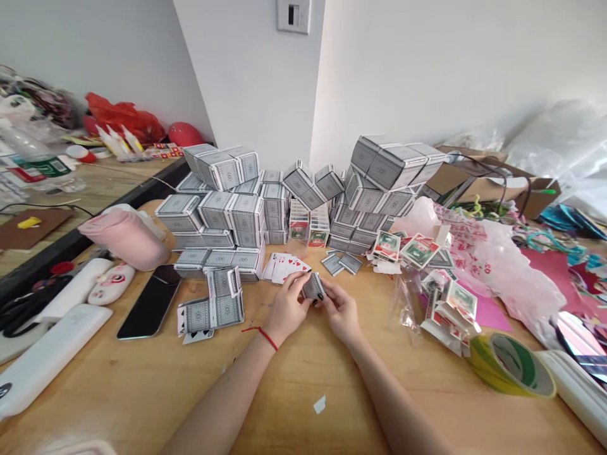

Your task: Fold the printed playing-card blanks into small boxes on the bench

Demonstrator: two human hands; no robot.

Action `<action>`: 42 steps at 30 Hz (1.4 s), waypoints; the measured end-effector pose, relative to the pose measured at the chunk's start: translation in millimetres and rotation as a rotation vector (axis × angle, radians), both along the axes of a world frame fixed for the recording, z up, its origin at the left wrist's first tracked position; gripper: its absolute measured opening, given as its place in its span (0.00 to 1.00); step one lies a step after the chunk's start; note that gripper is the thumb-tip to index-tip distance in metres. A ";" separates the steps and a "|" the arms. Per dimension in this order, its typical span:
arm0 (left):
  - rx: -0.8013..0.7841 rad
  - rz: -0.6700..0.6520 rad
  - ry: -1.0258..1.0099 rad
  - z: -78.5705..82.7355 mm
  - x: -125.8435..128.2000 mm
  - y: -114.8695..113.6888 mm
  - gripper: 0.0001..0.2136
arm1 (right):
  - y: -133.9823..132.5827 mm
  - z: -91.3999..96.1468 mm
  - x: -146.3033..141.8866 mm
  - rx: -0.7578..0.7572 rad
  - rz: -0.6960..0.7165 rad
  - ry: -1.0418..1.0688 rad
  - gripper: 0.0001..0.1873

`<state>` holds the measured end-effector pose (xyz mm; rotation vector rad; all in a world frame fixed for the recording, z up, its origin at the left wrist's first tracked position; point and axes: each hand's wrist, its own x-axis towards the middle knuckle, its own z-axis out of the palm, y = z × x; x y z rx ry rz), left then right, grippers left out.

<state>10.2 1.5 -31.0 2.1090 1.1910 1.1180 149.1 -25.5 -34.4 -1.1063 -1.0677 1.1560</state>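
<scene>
Between my two hands a playing card (313, 286) with a grey patterned back is gripped, tilted above the table; whether it is one card or more I cannot tell. My left hand (291, 300), with a red string at the wrist, pinches its left side. Dark-nailed fingers of my right hand (339, 306) close on its right side. Just beyond lie face-up cards (287, 268) in a fan and face-down cards (342, 263). Blocks built of grey-backed cards (232, 221) rise behind on the left, with more stacked blocks (384, 170) on the right. A smaller card piece (213, 309) rests left of my hands.
Opened card boxes (458, 309) and clear wrapping (405, 309) lie to the right, near a roll of yellow tape (512, 366). At left are a black phone (149, 303), a pink pouch (126, 237) and a white bar-shaped device (57, 360). A paper scrap (320, 404) lies in front.
</scene>
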 end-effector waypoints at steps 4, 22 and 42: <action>-0.015 -0.018 0.020 -0.3 -1.0 0.1 0.25 | 0.8 -2.1 2.9 0.007 0.004 -0.046 0.18; -0.307 0.124 -0.161 -0.4 8.0 1.1 0.09 | 3.2 2.7 -1.4 -0.189 0.150 0.089 0.18; -0.191 0.280 0.084 4.7 26.8 -23.1 0.09 | -9.5 4.4 -23.2 -0.142 -0.140 -0.253 0.22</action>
